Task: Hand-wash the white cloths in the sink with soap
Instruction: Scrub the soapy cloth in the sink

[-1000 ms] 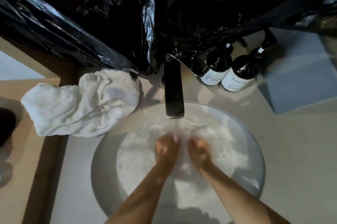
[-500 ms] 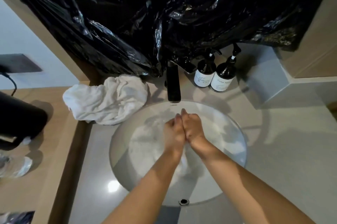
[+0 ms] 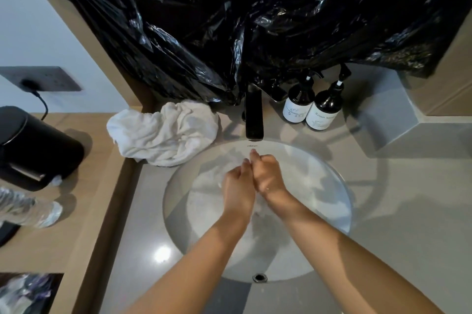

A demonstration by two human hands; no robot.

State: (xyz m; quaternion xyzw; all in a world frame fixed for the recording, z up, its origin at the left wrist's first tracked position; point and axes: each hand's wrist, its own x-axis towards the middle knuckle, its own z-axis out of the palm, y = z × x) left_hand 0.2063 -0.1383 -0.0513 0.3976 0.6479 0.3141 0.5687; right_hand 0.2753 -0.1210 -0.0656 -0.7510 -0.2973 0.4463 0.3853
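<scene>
Head view. Round white sink point(image 3: 178, 201) sunk into the grey desk point(image 3: 408, 224), filled with soapy, cloudy water; white cloth point(image 3: 212, 183) submerged in it, folds faintly visible at 9 o'clock of the hands. Drain or overflow fitting point(image 3: 260, 277) at the 6 o'clock rim. Left hand point(image 3: 238, 189) and right hand point(image 3: 267, 174) side by side above the basin centre, touching each other, fingers loosely bent and pointing toward 12 o'clock; nothing visibly gripped in either, though undersides hidden. Black faucet point(image 3: 254, 119) at 12 o'clock of the sink, spout just beyond the fingertips. Second white cloth point(image 3: 166, 132), crumpled, lying on the desk at 10 o'clock, one edge overhanging the sink rim. Two dark pump bottles point(image 3: 310, 106) with white labels standing upright and touching at 1 o'clock, contents not visible through the dark glass. Black plastic sheeting point(image 3: 229, 32) draped across the wall behind, from 10 to 2 o'clock. Black kettle-like appliance point(image 3: 33, 147) and a clear plastic bottle point(image 3: 30, 209) on the wooden surface at 9 o'clock, well apart from the sink.
</scene>
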